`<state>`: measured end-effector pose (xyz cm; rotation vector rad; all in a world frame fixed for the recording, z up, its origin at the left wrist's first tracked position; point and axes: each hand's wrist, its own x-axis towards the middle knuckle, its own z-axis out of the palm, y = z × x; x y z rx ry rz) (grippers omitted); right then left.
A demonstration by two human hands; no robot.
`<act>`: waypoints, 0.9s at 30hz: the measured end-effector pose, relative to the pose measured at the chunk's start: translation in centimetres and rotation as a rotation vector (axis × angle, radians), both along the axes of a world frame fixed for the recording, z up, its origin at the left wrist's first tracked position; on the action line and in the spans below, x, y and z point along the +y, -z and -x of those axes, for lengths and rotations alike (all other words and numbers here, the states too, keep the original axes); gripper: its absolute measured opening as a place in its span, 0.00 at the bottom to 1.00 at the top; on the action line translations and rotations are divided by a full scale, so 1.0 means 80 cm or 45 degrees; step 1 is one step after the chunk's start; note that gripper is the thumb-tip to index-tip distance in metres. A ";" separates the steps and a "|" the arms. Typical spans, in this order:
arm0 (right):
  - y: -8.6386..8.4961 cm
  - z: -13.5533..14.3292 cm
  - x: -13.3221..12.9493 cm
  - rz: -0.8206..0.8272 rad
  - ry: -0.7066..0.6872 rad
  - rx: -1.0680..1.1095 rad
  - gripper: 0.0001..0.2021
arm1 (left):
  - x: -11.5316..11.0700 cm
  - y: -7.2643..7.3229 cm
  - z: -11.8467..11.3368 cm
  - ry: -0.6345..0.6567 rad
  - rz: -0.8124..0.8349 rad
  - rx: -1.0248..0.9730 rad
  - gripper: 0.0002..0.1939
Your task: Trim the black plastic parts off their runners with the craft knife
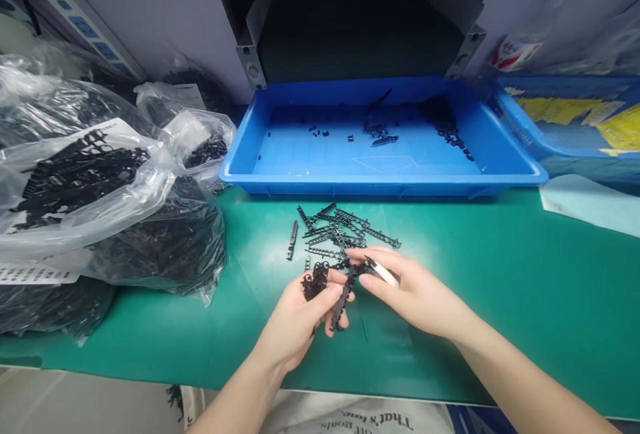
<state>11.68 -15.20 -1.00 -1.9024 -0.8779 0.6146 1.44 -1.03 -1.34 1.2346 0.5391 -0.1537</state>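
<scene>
My left hand is closed on several black plastic parts, which stick up between thumb and fingers. One long black strip slants across its fingertips, its upper end reaching the fingers of my right hand. That hand is closed round a white-handled tool with a dark tip, and its fingertips are at the strip's upper end. Just beyond both hands, a loose pile of black ladder-like strips lies on the green mat. A single strip lies left of the pile.
A blue tray with small black pieces stands at the back, under a dark shelf. Open plastic bags of black parts crowd the left. At the right are another blue bin and a pale sheet.
</scene>
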 end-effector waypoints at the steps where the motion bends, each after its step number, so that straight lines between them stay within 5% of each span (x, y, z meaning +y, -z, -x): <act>1: -0.002 0.001 0.000 -0.023 -0.024 0.104 0.13 | -0.001 0.001 0.000 0.015 0.091 0.008 0.11; 4: -0.009 0.005 0.003 -0.002 -0.027 0.243 0.11 | -0.005 0.005 0.003 0.011 0.200 -0.013 0.14; 10: -0.013 0.014 0.008 0.043 0.016 0.099 0.10 | -0.007 0.006 0.008 0.032 0.164 0.002 0.23; 16: -0.003 0.021 0.000 0.022 0.087 -0.095 0.17 | -0.006 -0.002 0.007 0.107 -0.027 0.090 0.11; 22: 0.010 0.040 -0.014 0.159 -0.078 -0.502 0.19 | -0.007 0.004 0.009 -0.001 -0.029 0.031 0.14; 27: 0.016 0.050 -0.012 0.139 -0.048 -0.718 0.17 | -0.010 0.004 0.009 -0.002 -0.050 0.074 0.13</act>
